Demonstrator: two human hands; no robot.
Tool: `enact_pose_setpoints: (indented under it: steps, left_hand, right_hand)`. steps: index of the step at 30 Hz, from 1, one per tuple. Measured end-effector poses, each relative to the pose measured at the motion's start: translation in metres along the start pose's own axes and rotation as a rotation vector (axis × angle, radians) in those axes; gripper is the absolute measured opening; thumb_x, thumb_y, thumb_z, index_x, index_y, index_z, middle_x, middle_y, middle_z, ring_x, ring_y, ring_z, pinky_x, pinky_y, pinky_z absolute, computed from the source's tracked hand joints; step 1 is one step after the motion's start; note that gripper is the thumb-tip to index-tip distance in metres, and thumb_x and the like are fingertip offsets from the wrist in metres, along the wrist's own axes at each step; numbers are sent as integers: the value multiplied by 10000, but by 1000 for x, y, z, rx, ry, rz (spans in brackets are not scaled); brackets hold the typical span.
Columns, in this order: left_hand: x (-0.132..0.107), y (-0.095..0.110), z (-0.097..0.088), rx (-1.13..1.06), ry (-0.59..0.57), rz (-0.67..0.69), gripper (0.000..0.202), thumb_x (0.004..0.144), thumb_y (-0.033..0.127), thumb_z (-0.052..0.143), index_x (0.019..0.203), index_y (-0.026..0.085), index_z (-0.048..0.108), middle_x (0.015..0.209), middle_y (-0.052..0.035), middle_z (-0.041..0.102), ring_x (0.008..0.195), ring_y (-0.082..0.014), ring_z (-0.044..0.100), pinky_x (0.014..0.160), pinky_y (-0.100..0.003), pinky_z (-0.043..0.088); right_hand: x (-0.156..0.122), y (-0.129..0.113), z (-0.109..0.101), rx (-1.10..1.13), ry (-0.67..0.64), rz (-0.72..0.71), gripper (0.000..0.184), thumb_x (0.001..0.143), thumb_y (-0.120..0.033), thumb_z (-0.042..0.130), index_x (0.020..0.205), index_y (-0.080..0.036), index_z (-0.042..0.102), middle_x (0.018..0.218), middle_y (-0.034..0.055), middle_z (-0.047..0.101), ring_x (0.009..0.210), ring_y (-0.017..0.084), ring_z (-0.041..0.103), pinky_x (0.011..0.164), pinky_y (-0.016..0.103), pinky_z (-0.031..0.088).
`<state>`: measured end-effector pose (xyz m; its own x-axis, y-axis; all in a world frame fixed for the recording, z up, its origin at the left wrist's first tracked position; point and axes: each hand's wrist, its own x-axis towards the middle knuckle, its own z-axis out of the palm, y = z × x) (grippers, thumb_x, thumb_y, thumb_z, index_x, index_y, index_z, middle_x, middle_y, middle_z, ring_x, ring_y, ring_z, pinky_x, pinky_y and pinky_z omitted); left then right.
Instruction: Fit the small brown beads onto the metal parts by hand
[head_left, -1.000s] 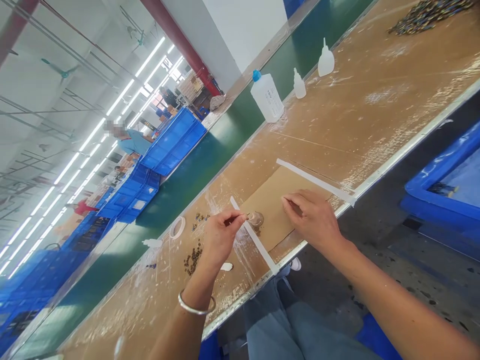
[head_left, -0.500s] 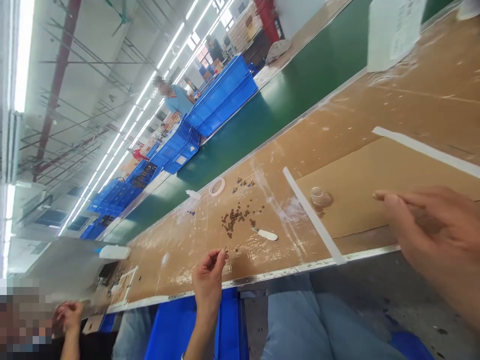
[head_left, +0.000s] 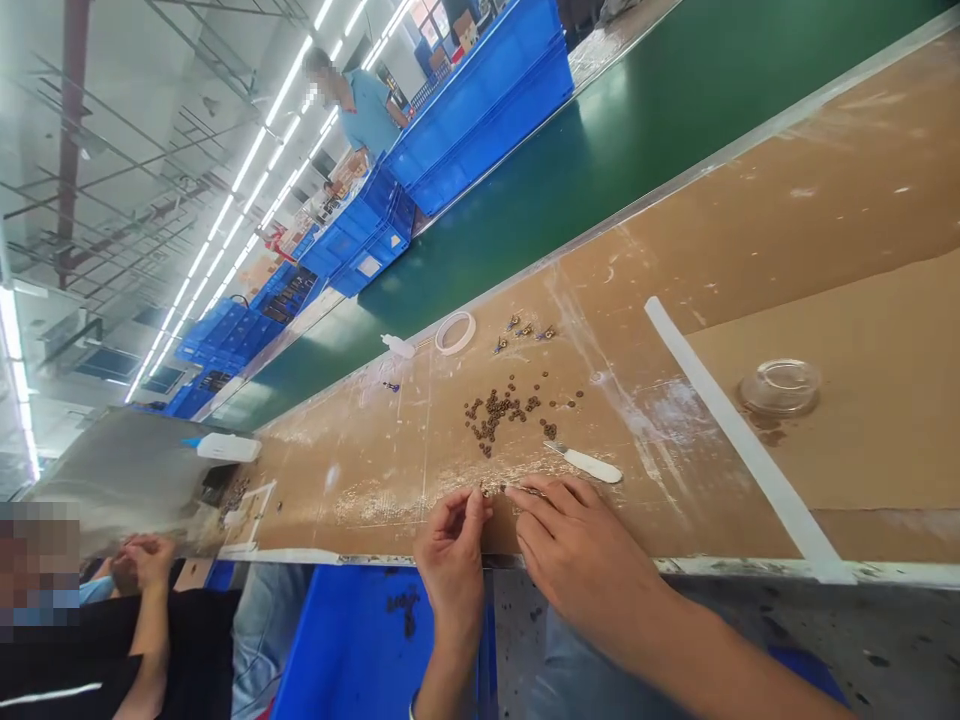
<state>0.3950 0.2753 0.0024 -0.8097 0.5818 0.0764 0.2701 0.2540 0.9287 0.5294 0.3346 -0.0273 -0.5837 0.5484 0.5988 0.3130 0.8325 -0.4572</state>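
My left hand point(head_left: 454, 540) is closed in a pinch near the front edge of the table, with a tiny metallic piece point(head_left: 484, 491) at its fingertips. Close beside it, my right hand point(head_left: 574, 535) is closed on a thin stick-like tool point(head_left: 532, 491), mostly hidden by the fingers. The two sets of fingertips nearly meet. Just beyond them lie a white-handled small knife point(head_left: 592, 465) and a scattered pile of small dark round parts point(head_left: 495, 412). Several small gold-and-blue pieces point(head_left: 523, 330) sit farther back.
A tape roll point(head_left: 455, 333) and a small white bottle point(head_left: 398, 346) lie near the green conveyor belt point(head_left: 510, 230). At right are a white tape strip point(head_left: 742, 430) and a clear round dish point(head_left: 780, 387). A blue bin point(head_left: 352, 640) stands below the table; a co-worker point(head_left: 150, 570) sits at left.
My right hand has come in from the far right to beside my left hand. My left hand stays pinched. The view has shifted downward and closer to the table.
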Motion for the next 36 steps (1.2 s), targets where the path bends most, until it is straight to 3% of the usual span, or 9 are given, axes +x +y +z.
enact_pose_setpoints:
  steps: [8,15,19,28,36]
  left_hand:
    - [1,1,0,71,-63,-14,202,708,349,787,795,178,724,716,-23,762,675,-154,711,658,-224,577]
    - [11,7,-7,238,-236,75,147,758,335,752,814,200,739,753,-11,756,697,-144,699,659,-208,561]
    - [20,12,-12,346,-315,149,132,772,334,741,807,207,745,741,-7,745,674,-144,683,632,-210,554]
    - [33,20,-13,490,-447,282,138,791,341,715,812,209,750,725,-12,742,640,-155,687,596,-223,557]
    - [34,22,-13,539,-481,312,116,807,317,707,827,210,747,757,-10,738,669,-148,685,636,-221,562]
  right_hand:
    - [-2,-2,0,52,-41,-49,100,837,-139,586,907,-132,658,1152,121,686,1140,285,559,957,476,414]
    - [-10,0,-13,213,175,86,155,882,-66,487,824,-120,620,862,100,673,901,222,608,887,399,468]
    - [-11,0,-13,169,158,89,158,873,-59,488,814,-123,620,785,87,655,834,219,613,781,376,486]
    - [-10,2,-13,138,116,82,144,816,-41,507,750,-137,592,744,72,621,814,210,602,750,355,490]
    - [-9,4,-14,129,84,71,144,836,-76,492,735,-150,561,727,71,594,790,205,575,736,350,477]
